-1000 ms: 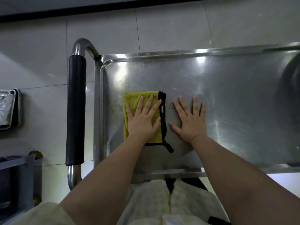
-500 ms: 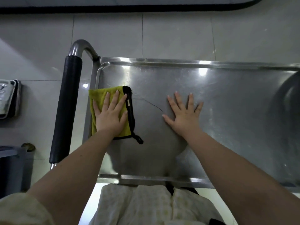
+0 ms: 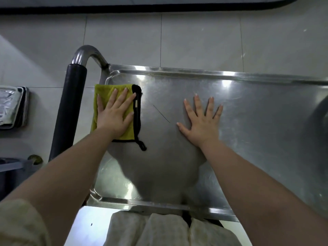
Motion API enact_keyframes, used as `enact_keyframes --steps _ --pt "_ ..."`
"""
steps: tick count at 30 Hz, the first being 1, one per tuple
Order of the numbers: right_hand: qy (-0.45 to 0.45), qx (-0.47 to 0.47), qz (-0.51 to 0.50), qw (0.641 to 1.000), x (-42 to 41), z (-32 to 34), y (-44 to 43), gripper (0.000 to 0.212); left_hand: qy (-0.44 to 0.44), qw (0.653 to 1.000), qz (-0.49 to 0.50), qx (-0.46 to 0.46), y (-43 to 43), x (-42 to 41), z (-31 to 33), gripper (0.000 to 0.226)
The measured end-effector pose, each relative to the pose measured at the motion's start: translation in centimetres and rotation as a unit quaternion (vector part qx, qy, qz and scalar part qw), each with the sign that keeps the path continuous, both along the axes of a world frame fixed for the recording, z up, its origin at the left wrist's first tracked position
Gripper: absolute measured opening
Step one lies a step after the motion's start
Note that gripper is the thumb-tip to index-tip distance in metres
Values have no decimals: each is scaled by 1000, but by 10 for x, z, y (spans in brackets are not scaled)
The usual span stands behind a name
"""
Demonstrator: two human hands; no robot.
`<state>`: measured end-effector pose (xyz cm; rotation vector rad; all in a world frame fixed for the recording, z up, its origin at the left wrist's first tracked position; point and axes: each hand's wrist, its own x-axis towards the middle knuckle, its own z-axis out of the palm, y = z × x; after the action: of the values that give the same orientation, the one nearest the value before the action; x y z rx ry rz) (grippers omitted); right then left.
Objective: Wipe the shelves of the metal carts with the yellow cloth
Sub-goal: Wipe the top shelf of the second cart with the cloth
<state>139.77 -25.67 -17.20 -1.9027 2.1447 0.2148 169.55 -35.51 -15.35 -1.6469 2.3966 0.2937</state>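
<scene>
flat on the cart shelf: left hand on yellow cloth, right hand bare

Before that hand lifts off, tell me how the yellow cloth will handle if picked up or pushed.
Probably floppy: the yellow cloth lies flat under the left hand, its black loop trailing limp. Likely light: it looks thin. It should slide on the smooth steel shelf, but may bunch unless pressed flat.

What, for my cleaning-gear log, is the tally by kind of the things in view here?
Hands: 2, the left hand flat on the cloth and the right hand flat on the shelf
Yellow cloth: 1
Metal cart: 1
Stack of metal trays at the left edge: 1
Total: 5
</scene>
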Motion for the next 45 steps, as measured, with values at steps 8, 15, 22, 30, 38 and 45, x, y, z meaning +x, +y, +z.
enact_keyframes --steps 8,15,22,30,38,45 --pt "4 -4 5 1000 -6 -1 -1 86 31 998 48 -4 -35 -107 -6 59" --pt "21 14 16 1000 -15 -4 -3 102 32 994 -108 7 -20 -190 -7 58" --pt "7 31 -7 999 -11 0 -8 94 52 998 -14 -12 -43 -106 -7 63" --pt "-5 32 -4 999 -10 5 -7 94 22 995 101 -11 -50 -61 -6 57" --pt "-3 37 -6 999 -14 2 -7 100 48 998 -43 -5 3 -176 -11 58" --pt "-38 18 11 999 -49 12 16 85 49 998 -24 -7 2 -173 -8 58"
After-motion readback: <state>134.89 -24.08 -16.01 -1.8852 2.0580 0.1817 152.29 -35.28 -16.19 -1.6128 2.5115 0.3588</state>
